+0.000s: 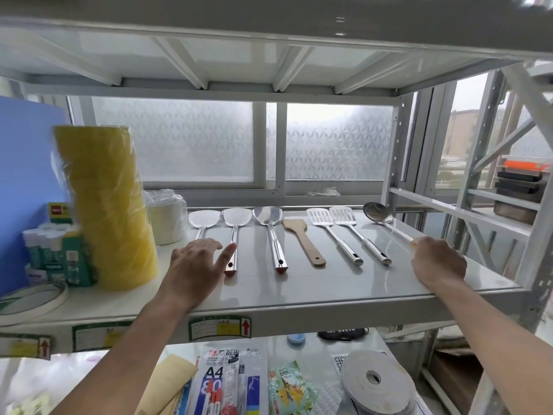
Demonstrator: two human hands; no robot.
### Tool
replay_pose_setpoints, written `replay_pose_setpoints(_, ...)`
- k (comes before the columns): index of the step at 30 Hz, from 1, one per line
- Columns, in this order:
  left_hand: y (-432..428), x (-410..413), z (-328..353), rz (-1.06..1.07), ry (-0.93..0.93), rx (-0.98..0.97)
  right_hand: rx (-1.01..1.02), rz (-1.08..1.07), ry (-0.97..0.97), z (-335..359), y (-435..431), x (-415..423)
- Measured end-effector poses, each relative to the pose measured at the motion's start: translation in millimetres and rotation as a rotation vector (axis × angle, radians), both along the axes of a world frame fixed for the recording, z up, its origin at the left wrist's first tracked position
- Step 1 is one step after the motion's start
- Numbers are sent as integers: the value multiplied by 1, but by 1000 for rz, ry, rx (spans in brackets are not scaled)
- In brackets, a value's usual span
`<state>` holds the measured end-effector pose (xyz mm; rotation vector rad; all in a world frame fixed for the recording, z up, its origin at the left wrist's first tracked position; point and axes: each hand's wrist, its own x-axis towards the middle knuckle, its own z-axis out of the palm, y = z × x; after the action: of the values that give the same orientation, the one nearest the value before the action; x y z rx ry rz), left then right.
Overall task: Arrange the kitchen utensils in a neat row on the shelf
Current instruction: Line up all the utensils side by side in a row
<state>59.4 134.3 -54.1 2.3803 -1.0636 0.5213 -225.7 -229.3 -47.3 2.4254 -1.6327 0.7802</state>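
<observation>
Several utensils lie side by side on the grey shelf, heads toward the window. From the left: three steel turners, a wooden spatula, two slotted turners and a steel ladle angled to the right. My left hand rests flat over the handle of the leftmost turner, fingers spread, thumb touching the second turner's handle. My right hand is closed around the end of the ladle's handle.
A tall yellow wrapped roll, a white container stack, glue bottles and tape rings crowd the shelf's left end. The rack's upright posts stand at the right. Stationery and a foam tape roll lie on the lower shelf.
</observation>
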Motion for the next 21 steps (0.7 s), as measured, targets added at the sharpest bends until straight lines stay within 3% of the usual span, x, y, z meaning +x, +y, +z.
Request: replay_pose_setpoints(21,0,2,-1,-13,19,-1,-22,-33,47,-5,-11,2)
